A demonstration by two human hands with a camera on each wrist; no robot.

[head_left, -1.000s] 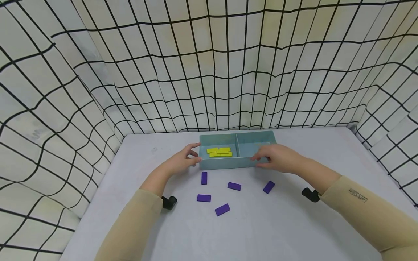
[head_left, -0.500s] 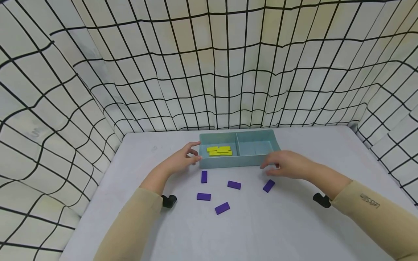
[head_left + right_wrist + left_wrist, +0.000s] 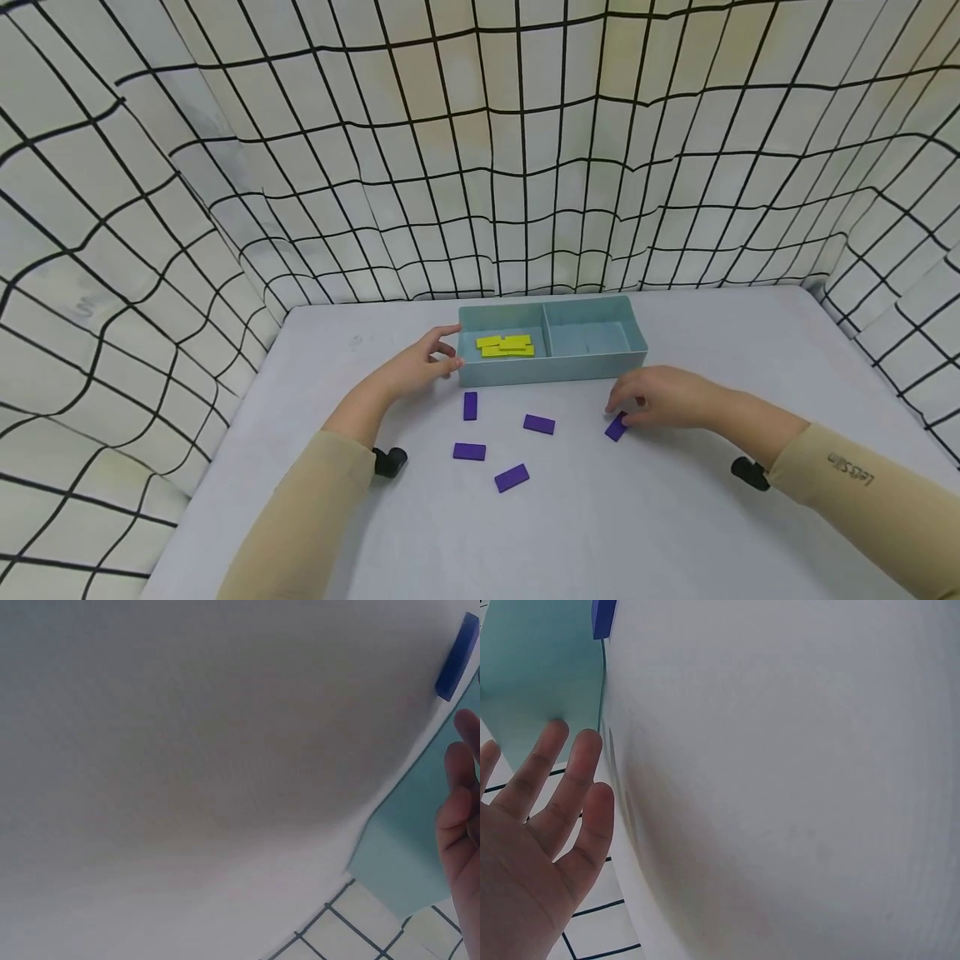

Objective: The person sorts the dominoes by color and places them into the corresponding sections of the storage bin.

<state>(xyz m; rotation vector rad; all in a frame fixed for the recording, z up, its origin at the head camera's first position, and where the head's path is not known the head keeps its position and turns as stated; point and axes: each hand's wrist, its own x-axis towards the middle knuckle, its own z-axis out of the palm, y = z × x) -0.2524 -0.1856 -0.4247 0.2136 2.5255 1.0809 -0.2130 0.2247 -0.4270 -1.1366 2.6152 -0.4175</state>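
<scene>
A pale teal box [image 3: 555, 369] with two compartments stands toward the back of the table. Several yellow blocks [image 3: 510, 346] lie in its left compartment. My left hand [image 3: 420, 365] is at the box's left end, index fingertip and thumb right at its corners; the left wrist view shows that hand [image 3: 547, 832] with fingers spread beside the teal wall. In front of the box's right end, my right hand [image 3: 663, 396] reaches down over a purple block [image 3: 616, 430], partly covering it. In the right wrist view a purple block [image 3: 457, 658] lies just beyond the fingertips.
More purple blocks lie scattered on the white table [image 3: 600, 525] before the box: one upright-lying block [image 3: 470, 406] near the left hand, a middle block [image 3: 539, 424], a left block [image 3: 469, 452] and a front block [image 3: 512, 477]. Black netting [image 3: 525, 175] over white walls encloses the table's back and sides.
My right hand has come from over the box's right compartment toward me and slightly right, down to the rightmost purple block. The left hand has stayed at the box.
</scene>
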